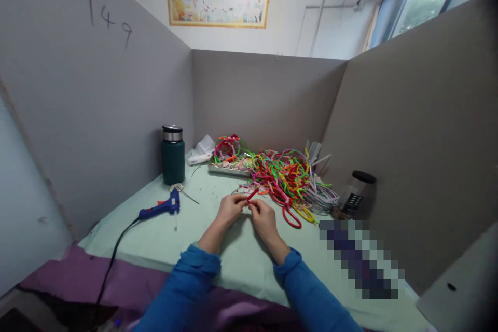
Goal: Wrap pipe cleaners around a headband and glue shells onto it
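Near the middle of the table, my left hand (232,207) and my right hand (263,215) meet at the fingertips. Between them is a short red fuzzy piece (252,195), which slants up to the right. Both hands pinch it near its lower end; the exact contact of the fingers is too small to make out. Just beyond my right hand lies a large tangle of coloured fuzzy stems (286,171), with a red loop (291,218) at its near edge.
A blue glue gun (159,210) with a black cord lies at the left, below a dark green bottle (173,158). A metal tray (229,170) holds small pieces. A black-lidded jar (356,194) stands at the right, near a blurred-out object (361,259).
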Tool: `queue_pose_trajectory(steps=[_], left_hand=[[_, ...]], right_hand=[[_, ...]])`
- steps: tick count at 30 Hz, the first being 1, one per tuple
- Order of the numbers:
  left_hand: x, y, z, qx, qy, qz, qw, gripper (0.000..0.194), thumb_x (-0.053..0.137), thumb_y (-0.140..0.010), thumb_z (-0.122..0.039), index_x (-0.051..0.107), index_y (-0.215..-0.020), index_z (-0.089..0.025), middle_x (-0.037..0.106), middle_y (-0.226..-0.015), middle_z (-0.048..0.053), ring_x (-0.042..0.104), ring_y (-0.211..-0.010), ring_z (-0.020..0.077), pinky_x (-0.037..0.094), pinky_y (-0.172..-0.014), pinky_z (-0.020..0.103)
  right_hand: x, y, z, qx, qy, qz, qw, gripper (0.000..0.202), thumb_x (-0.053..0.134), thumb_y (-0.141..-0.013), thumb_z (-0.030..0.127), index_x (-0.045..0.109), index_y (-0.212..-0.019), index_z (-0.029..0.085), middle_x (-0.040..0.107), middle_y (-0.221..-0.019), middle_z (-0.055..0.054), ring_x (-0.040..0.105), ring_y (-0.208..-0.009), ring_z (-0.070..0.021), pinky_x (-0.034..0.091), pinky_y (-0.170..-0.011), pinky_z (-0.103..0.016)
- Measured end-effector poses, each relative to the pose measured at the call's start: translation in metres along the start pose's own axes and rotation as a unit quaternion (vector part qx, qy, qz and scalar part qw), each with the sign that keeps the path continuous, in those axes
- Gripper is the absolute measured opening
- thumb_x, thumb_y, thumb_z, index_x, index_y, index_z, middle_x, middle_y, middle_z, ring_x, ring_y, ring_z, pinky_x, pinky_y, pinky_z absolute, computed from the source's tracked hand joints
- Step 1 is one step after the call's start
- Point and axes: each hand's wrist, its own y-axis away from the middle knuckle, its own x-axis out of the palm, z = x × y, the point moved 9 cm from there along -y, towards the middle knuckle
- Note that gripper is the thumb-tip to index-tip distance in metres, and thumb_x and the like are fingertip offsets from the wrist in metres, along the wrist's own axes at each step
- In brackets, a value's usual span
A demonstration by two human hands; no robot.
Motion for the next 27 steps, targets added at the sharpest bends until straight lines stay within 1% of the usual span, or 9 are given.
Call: queue_pose_trajectory(steps=[3,6,12,16,18,20,23,27], left_hand=[[-0.004,0.001,-0.004,0.009,-0.03,-0.021,0.999,0.02,0.056,-0.074,-0.018,0.072,-0.085,-0.014,0.072,-0.079,0.005,0.063,-0.073,0.0152,0.047,-0.069,0.024],[-0.006,0.001,-0.006,0.021,-0.047,-0.036,0.998,0.018,0.055,-0.074,-0.018,0.072,-0.08,-0.014,0.071,-0.077,0.004,0.063,-0.073,0.0151,0.046,-0.069,0.024],[-0.006,0.002,-0.008,0.032,-0.045,-0.028,0.998,0.023,0.053,-0.073,-0.017,0.073,-0.083,-0.016,0.072,-0.077,0.003,0.063,-0.073,0.0153,0.045,-0.069,0.024],[-0.003,0.002,-0.007,0.029,-0.033,-0.014,0.999,0.026,0.051,-0.073,-0.016,0.073,-0.086,-0.016,0.071,-0.073,0.002,0.061,-0.069,0.0147,0.044,-0.064,0.023],[-0.002,0.001,-0.006,0.029,-0.038,-0.014,0.999,0.025,0.05,-0.073,-0.018,0.073,-0.085,-0.016,0.07,-0.072,0.002,0.06,-0.066,0.0143,0.043,-0.062,0.023],[-0.003,0.001,-0.004,0.027,-0.049,-0.027,0.998,0.023,0.051,-0.074,-0.022,0.072,-0.082,-0.015,0.07,-0.071,0.002,0.059,-0.065,0.0141,0.042,-0.06,0.023],[-0.006,0.001,-0.003,0.022,-0.072,-0.05,0.996,0.022,0.053,-0.075,-0.026,0.071,-0.075,-0.014,0.069,-0.069,0.003,0.058,-0.065,0.0141,0.04,-0.06,0.023],[-0.008,0.001,-0.005,0.018,-0.09,-0.056,0.994,0.019,0.054,-0.074,-0.022,0.071,-0.073,-0.014,0.069,-0.07,0.004,0.059,-0.065,0.0136,0.04,-0.061,0.022]], right_hand=[[0.0,0.002,0.005,-0.027,0.032,-0.001,0.999,0.017,0.046,-0.083,0.024,0.062,-0.081,0.018,0.065,-0.079,-0.005,0.057,-0.071,-0.0178,0.041,-0.065,-0.027],[0.002,0.004,0.008,-0.045,0.036,0.009,0.998,0.014,0.046,-0.084,0.023,0.059,-0.081,0.019,0.063,-0.08,-0.004,0.056,-0.072,-0.0174,0.041,-0.064,-0.027],[-0.003,0.004,0.005,-0.04,0.072,-0.013,0.996,0.014,0.042,-0.085,0.021,0.056,-0.08,0.02,0.06,-0.08,-0.004,0.055,-0.072,-0.0173,0.04,-0.066,-0.027],[-0.007,0.001,0.004,-0.031,0.102,-0.026,0.994,0.015,0.041,-0.085,0.02,0.055,-0.079,0.02,0.06,-0.08,-0.004,0.055,-0.071,-0.0175,0.038,-0.065,-0.027],[-0.008,0.001,0.004,-0.029,0.112,-0.026,0.993,0.015,0.041,-0.085,0.019,0.055,-0.078,0.02,0.06,-0.079,-0.004,0.055,-0.071,-0.0177,0.038,-0.065,-0.027],[-0.007,0.001,0.005,-0.032,0.116,-0.025,0.992,0.015,0.041,-0.084,0.018,0.054,-0.078,0.02,0.06,-0.078,-0.004,0.055,-0.071,-0.0176,0.037,-0.064,-0.027],[-0.001,0.003,0.007,-0.041,0.105,-0.013,0.993,0.015,0.041,-0.084,0.018,0.054,-0.077,0.02,0.059,-0.076,-0.003,0.054,-0.069,-0.0168,0.037,-0.064,-0.026],[0.007,0.005,0.011,-0.057,0.074,0.018,0.995,0.013,0.044,-0.082,0.018,0.053,-0.073,0.019,0.058,-0.071,-0.002,0.052,-0.065,-0.0156,0.036,-0.06,-0.025]])
